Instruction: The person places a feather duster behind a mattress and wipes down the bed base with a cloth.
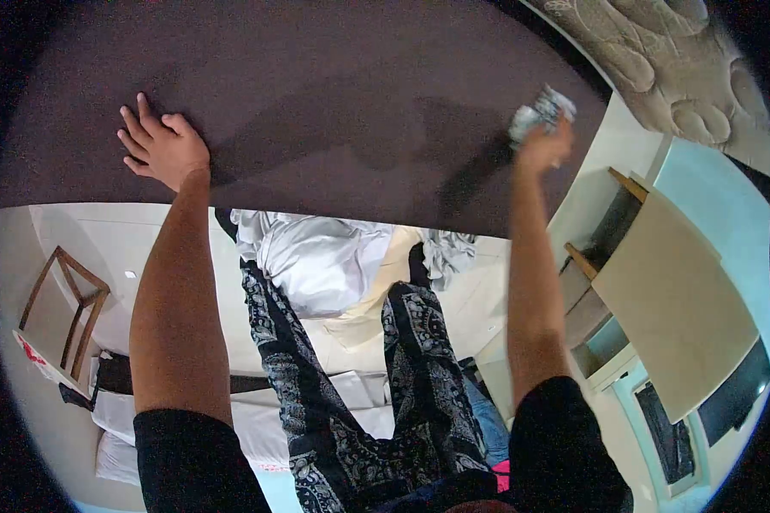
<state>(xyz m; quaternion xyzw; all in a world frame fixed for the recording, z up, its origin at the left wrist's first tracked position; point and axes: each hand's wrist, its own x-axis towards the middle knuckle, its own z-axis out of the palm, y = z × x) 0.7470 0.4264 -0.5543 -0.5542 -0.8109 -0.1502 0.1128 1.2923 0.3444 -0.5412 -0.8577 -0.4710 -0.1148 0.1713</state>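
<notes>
A broad dark brown surface [334,128] spans the upper part of the head view. On its left side my left hand [164,147] lies flat with the fingers spread, holding nothing. Over toward the right end, my right hand [546,145] is closed around a crumpled whitish-grey cloth [541,111]. This hand and the cloth are slightly blurred, and the cloth seems to be against the brown surface. Both arms reach forward, and their shadows fall across the surface.
Below the surface's near edge, white bedding [321,261] and a grey cloth [447,255] lie heaped between my legs [419,359]. A wooden frame [64,308] stands at left. A beige panel [676,299] is at right, and a beige tufted pad [659,60] at upper right.
</notes>
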